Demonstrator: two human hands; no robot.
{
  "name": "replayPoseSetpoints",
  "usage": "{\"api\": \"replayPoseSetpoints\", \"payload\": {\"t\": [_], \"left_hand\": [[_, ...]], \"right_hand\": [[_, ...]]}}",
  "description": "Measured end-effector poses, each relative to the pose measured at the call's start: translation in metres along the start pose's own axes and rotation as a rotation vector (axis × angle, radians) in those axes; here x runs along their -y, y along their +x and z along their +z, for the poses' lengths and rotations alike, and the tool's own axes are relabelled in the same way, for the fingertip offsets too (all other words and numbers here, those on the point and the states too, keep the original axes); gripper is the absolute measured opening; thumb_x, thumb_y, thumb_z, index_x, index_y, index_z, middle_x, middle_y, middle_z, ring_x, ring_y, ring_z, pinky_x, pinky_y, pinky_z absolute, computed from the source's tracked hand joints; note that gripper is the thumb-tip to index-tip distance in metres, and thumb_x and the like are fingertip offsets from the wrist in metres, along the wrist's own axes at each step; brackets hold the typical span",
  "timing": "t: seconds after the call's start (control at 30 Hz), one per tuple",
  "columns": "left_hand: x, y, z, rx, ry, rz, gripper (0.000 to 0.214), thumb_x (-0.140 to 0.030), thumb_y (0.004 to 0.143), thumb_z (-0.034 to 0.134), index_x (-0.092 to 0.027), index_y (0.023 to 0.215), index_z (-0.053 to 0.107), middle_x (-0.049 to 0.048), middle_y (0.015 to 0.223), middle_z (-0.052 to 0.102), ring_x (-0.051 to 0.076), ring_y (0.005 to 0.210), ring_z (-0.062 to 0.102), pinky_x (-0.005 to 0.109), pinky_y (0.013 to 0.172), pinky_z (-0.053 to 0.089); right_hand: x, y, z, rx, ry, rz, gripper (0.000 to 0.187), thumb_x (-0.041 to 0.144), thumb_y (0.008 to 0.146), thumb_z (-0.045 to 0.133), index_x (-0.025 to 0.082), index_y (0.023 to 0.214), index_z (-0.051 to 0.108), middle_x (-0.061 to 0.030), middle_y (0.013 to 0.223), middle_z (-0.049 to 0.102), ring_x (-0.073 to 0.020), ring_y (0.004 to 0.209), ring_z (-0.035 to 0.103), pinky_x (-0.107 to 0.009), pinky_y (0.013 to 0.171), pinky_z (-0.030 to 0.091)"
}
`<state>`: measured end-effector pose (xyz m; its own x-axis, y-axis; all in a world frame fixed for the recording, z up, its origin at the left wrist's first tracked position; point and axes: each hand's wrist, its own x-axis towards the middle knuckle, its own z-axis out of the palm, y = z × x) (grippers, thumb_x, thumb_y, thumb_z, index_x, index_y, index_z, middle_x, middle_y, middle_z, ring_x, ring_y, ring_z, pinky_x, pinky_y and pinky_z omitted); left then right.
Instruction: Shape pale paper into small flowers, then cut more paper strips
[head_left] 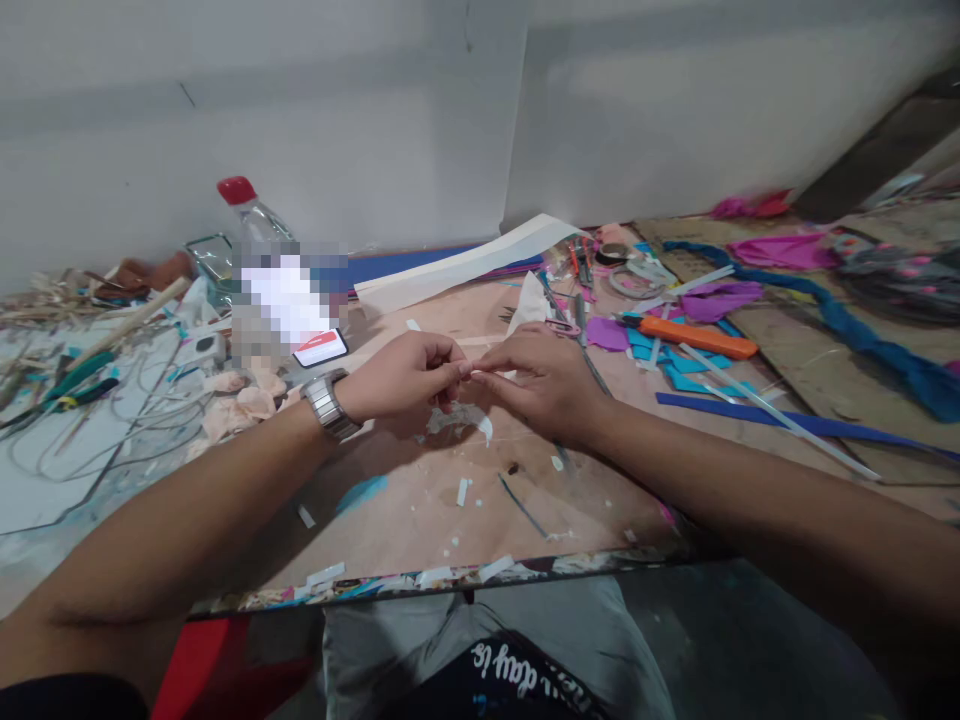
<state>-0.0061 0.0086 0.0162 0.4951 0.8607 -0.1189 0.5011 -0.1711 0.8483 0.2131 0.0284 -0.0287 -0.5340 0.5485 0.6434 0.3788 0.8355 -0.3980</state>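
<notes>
My left hand (405,378), with a metal-banded watch (333,405) on its wrist, is closed in a pinch over the middle of the table. My right hand (544,385) meets it there, thumb and fingers also pinched, the fingertips of both hands touching. Whatever sits between them is too small to name. Below the hands, a whitish dried patch (457,422) and small white scraps (462,491) lie on the wooden tabletop (420,520). Pink-handled scissors (564,328) rest just beyond my right hand, beside a crumpled cream piece (531,300).
Left: a lit phone (322,347), a red-capped bottle (255,205), green-handled pliers (82,375) and wires. Right: an orange box cutter (690,335), tape rolls (649,275), white strips (780,412), blue crepe paper (825,305). A folded white sheet (472,262) lies near the wall.
</notes>
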Motion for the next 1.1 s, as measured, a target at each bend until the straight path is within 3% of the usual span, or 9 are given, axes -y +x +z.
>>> {"api": "replayPoseSetpoints", "payload": {"t": [0.33,0.6,0.8,1.1], "left_hand": [[0.0018,-0.0012,0.0080,-0.206,0.456,0.182,0.024,-0.030,0.100,0.056,-0.017,0.089,0.072,0.0006,0.070,0.073,0.012,0.061,0.061,0.024,0.062,0.039],[0.0046,0.0008,0.0081,-0.193,0.666,0.358,0.026,-0.030,0.104,0.052,-0.017,0.094,0.072,0.0026,0.078,0.073,0.014,0.068,0.059,0.027,0.065,0.036],[0.0094,0.0022,0.0080,-0.238,0.666,0.417,0.022,-0.030,0.103,0.055,-0.018,0.100,0.073,0.0029,0.085,0.076,0.015,0.072,0.062,0.027,0.067,0.037],[0.0056,0.0006,0.0068,-0.249,0.600,0.346,0.021,-0.029,0.102,0.055,-0.018,0.095,0.072,0.0028,0.082,0.075,0.015,0.071,0.062,0.027,0.068,0.038]], "right_hand": [[-0.0013,-0.0006,0.0003,-0.007,-0.007,0.083,0.011,0.031,0.092,0.075,0.021,0.089,0.078,-0.0041,0.083,0.079,-0.0220,0.081,0.070,-0.038,0.082,0.045],[-0.0050,-0.0027,0.0012,0.083,0.036,0.067,0.007,0.024,0.094,0.065,0.021,0.089,0.069,-0.0043,0.086,0.074,-0.0217,0.083,0.065,-0.037,0.080,0.044],[-0.0031,-0.0009,-0.0008,0.110,0.129,0.099,0.012,0.026,0.098,0.059,0.020,0.090,0.066,-0.0041,0.086,0.070,-0.0201,0.083,0.063,-0.033,0.077,0.044],[-0.0045,-0.0033,0.0029,0.016,0.109,0.115,0.007,0.026,0.094,0.065,0.021,0.089,0.066,-0.0033,0.085,0.071,-0.0193,0.081,0.064,-0.032,0.074,0.045]]}}
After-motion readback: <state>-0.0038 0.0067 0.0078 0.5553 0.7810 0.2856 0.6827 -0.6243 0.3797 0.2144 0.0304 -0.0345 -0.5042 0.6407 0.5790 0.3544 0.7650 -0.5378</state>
